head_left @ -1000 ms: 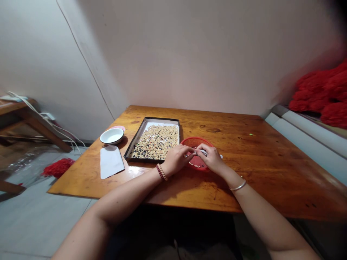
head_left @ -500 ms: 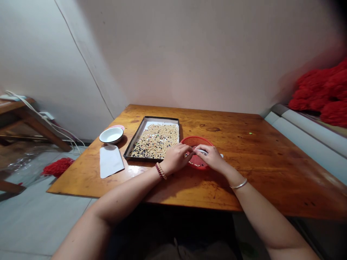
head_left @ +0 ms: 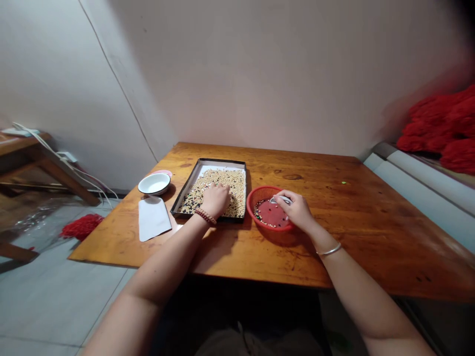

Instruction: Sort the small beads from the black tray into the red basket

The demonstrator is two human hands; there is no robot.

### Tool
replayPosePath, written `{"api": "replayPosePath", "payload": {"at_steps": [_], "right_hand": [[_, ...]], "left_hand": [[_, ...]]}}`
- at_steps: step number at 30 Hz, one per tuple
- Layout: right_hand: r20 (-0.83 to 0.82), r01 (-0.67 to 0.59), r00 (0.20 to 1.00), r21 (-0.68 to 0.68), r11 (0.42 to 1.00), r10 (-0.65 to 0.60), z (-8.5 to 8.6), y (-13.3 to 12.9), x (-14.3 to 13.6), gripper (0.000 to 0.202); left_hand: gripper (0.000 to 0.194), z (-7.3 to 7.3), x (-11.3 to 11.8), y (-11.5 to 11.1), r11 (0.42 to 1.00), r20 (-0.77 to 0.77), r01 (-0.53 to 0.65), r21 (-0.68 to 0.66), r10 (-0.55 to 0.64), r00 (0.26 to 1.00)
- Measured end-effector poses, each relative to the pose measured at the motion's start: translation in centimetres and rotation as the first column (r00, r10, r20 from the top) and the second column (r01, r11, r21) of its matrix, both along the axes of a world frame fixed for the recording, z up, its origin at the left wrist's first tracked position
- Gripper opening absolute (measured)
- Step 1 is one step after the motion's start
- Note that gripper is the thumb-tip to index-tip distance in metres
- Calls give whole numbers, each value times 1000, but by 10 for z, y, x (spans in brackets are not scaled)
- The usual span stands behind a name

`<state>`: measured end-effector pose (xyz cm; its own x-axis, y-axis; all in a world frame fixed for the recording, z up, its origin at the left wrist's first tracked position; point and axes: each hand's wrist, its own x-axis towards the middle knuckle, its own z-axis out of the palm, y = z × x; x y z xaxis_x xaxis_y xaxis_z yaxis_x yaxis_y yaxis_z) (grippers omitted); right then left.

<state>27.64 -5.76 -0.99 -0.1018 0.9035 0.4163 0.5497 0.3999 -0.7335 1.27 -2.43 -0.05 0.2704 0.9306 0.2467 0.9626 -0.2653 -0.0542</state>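
Note:
My left hand [head_left: 215, 200] reaches into a shallow black-edged tray [head_left: 245, 190], over a spread of small round beads or beans [head_left: 218, 178]. Most of these are pale yellow, with black ones and a few coloured ones mixed in. The fingers bend downward and their tips are hidden behind the hand. My right hand [head_left: 298, 210] is closed round a small white-and-grey tool [head_left: 285, 200] of a kind I cannot make out. It is at the right rim of a red plastic basket [head_left: 254, 217], where a few similar round pieces lie on the reddish bottom.
Left of the tray are a white dark-rimmed bowl [head_left: 154, 184] and a flat white board or card [head_left: 154, 220]. A tiny green piece [head_left: 344, 183] lies on the wooden table [head_left: 315, 173]. Red bundles [head_left: 441, 126] are heaped at the right; another red bundle [head_left: 82, 226] is on the floor.
My left hand has moved left, from the basket to the tray. The right hand remains by the basket with the white-and-grey tool, and more of the basket's inside shows.

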Motion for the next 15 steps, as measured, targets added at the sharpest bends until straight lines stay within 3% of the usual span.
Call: {"api": "replayPosePath", "payload": {"at_steps": [6, 15], "right_hand": [[-58, 23, 998, 9, 1000, -23, 0, -1, -1, 36], [-81, 37, 996, -16, 999, -38, -1, -1, 0, 36]], "left_hand": [[27, -6, -11, 10, 992, -24, -27, -125, 24, 999], [27, -7, -9, 14, 987, 19, -28, -156, 32, 999]]}}
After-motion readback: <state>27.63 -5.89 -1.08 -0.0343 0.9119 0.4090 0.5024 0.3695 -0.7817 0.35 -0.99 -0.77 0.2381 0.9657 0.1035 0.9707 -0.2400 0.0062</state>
